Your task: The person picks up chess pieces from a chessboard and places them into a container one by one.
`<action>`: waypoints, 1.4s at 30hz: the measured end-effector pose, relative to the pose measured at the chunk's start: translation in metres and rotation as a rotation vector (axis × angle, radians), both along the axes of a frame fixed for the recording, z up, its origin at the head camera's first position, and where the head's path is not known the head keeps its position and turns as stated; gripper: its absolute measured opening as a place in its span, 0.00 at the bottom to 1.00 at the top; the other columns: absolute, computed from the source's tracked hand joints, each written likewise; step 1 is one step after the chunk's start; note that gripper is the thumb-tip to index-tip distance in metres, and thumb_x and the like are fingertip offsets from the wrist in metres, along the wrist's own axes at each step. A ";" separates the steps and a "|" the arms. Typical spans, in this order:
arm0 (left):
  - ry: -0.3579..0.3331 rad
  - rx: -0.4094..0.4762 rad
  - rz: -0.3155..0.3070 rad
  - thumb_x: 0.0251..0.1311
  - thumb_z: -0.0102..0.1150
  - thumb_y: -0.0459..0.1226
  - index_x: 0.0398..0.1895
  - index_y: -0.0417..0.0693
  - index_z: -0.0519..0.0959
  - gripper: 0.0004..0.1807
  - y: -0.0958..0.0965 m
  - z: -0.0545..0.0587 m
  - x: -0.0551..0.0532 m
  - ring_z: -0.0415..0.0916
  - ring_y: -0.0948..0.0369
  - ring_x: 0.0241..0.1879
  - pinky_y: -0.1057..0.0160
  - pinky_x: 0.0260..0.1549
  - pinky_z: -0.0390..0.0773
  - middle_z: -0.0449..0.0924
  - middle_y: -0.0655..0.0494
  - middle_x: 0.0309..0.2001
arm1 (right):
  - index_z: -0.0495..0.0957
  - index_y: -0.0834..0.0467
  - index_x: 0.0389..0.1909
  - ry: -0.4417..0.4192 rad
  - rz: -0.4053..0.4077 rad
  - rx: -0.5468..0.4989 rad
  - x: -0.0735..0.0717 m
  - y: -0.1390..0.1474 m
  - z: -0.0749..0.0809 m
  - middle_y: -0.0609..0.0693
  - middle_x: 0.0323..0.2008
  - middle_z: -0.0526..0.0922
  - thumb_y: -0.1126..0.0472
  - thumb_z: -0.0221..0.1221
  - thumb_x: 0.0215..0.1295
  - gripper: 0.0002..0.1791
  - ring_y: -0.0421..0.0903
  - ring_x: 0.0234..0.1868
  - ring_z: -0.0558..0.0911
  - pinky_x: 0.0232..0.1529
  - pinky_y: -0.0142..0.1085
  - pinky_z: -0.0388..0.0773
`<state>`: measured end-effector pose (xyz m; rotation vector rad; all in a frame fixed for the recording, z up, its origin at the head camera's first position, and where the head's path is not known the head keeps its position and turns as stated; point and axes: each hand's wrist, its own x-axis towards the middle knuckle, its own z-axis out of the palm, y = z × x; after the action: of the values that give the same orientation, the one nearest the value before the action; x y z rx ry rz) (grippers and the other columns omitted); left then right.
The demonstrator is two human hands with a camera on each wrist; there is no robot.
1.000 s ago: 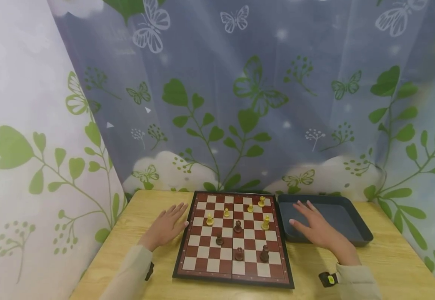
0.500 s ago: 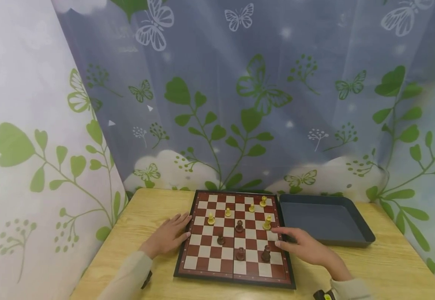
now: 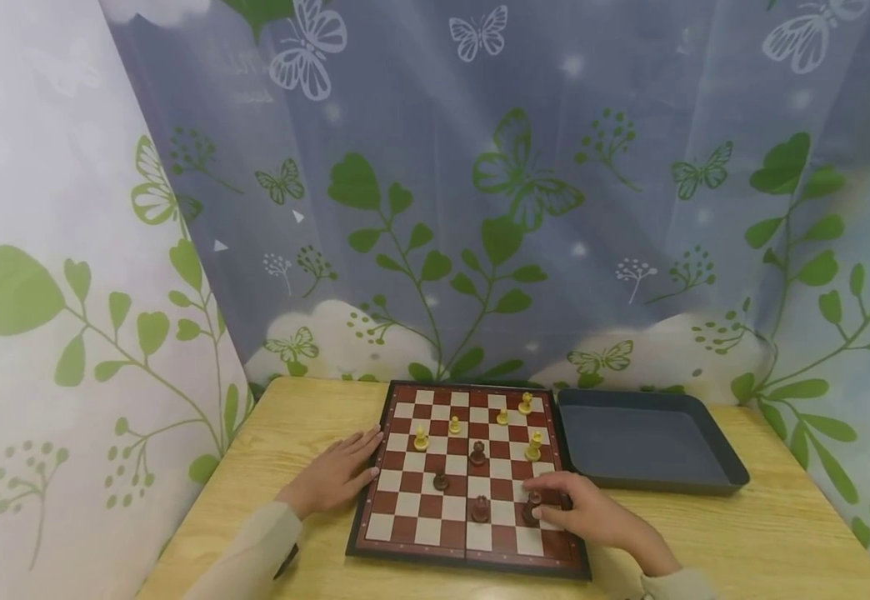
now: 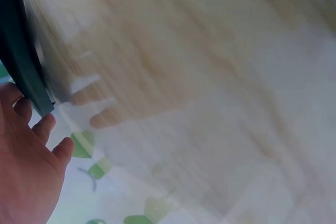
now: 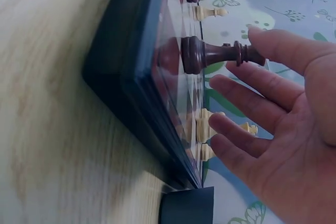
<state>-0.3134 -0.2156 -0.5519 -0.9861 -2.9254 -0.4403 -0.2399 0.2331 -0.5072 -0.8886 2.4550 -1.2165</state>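
Black-rimmed, red-and-white square chessboard point(image 3: 407, 503) seems steadied by the left hand point(image 3: 333, 473), fingers uncurled; the right hand point(image 3: 596, 512), fingers apart, flanks a tall dark-brown chessman point(image 5: 212, 54).

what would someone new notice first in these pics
Probably the big leafy, butterfly-patterned backdrop, filling most of the head view. Below it, on the wooden table, a red-and-white chessboard stands out, with the right hand at a tall dark chess piece toward its near right corner. The dark tray just right of the board would likely come next.

5 ylw chess pcs point(image 3: 533, 447), 4 dk brn pcs point(image 3: 480, 510), 1 chessbd point(image 3: 428, 530), 1 tray point(image 3: 648, 446)
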 end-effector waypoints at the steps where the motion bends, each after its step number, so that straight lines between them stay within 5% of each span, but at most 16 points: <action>1: 0.007 0.008 -0.006 0.79 0.42 0.52 0.80 0.42 0.57 0.34 0.000 -0.001 0.000 0.57 0.38 0.75 0.35 0.71 0.60 0.55 0.45 0.80 | 0.76 0.63 0.65 0.004 0.004 -0.003 0.000 0.000 -0.001 0.61 0.62 0.79 0.53 0.58 0.76 0.24 0.61 0.64 0.77 0.59 0.53 0.78; 11: 0.029 0.036 -0.032 0.80 0.40 0.53 0.80 0.43 0.56 0.35 -0.001 -0.010 -0.004 0.58 0.40 0.75 0.39 0.72 0.60 0.54 0.46 0.80 | 0.79 0.64 0.60 0.013 0.005 -0.025 0.000 -0.002 -0.003 0.61 0.58 0.81 0.55 0.57 0.76 0.20 0.50 0.58 0.81 0.53 0.39 0.82; 21: 0.010 0.030 -0.044 0.80 0.41 0.51 0.80 0.40 0.56 0.34 -0.001 -0.007 0.000 0.58 0.39 0.75 0.38 0.72 0.59 0.53 0.44 0.80 | 0.84 0.57 0.52 0.093 -0.058 -0.026 0.004 -0.004 0.001 0.57 0.54 0.84 0.53 0.62 0.73 0.14 0.54 0.57 0.81 0.54 0.45 0.81; 29: 0.080 0.058 -0.064 0.80 0.43 0.49 0.78 0.37 0.60 0.33 -0.005 -0.004 -0.003 0.62 0.37 0.73 0.36 0.69 0.63 0.57 0.41 0.78 | 0.85 0.55 0.49 0.141 -0.081 -0.023 0.001 -0.006 0.001 0.54 0.52 0.85 0.53 0.63 0.71 0.12 0.50 0.54 0.81 0.52 0.41 0.81; 42: -0.038 0.024 -0.045 0.80 0.40 0.51 0.80 0.40 0.55 0.35 -0.003 0.002 -0.001 0.58 0.43 0.76 0.42 0.72 0.62 0.51 0.45 0.81 | 0.86 0.54 0.48 0.193 -0.088 0.003 0.004 -0.008 0.002 0.54 0.55 0.85 0.51 0.63 0.71 0.13 0.60 0.61 0.77 0.59 0.48 0.78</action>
<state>-0.3144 -0.2185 -0.5504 -1.0538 -2.9286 -0.5003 -0.2360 0.2248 -0.5057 -0.9467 2.6720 -1.2061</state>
